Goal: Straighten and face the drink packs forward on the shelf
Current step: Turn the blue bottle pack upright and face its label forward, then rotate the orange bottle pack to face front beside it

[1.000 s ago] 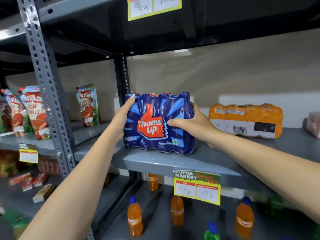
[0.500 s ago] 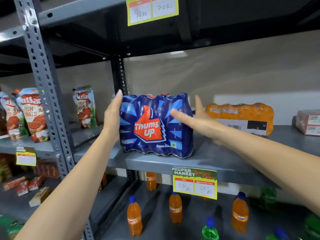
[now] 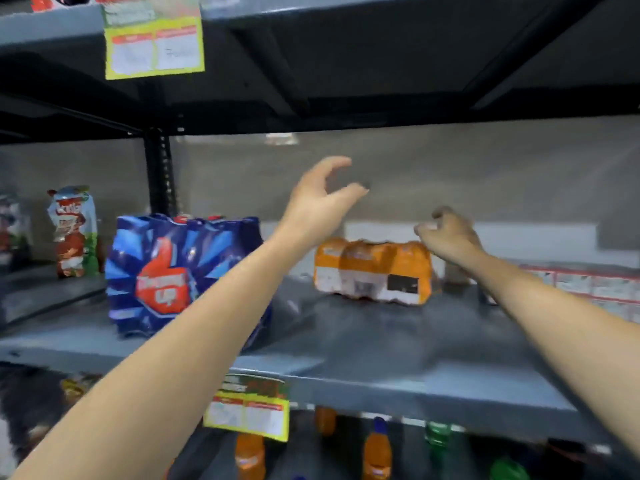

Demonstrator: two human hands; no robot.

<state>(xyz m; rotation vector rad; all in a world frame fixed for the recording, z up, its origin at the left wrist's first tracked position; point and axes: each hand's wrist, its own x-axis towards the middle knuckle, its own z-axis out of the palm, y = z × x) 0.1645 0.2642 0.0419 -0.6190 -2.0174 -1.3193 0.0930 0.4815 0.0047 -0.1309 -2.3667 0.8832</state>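
A blue Thums Up drink pack (image 3: 166, 271) stands upright at the left of the grey shelf (image 3: 381, 344), its logo facing me. An orange drink pack (image 3: 374, 268) lies further back in the middle, showing a white label and barcode. My left hand (image 3: 318, 202) hovers in the air above and left of the orange pack, fingers apart and curled, holding nothing. My right hand (image 3: 450, 233) is at the orange pack's upper right corner, fingers curled and apart; the blur hides whether it touches the pack.
A pink-and-white pack (image 3: 585, 289) lies at the shelf's right end. Red sauce pouches (image 3: 74, 230) stand on the neighbouring shelf to the left. Price tags (image 3: 247, 407) hang on the shelf edges. Orange and green bottles (image 3: 377, 452) stand on the shelf below.
Both hands let go of the blue pack and moved right toward the orange pack. The view shifted right, and the blue pack stays facing forward.
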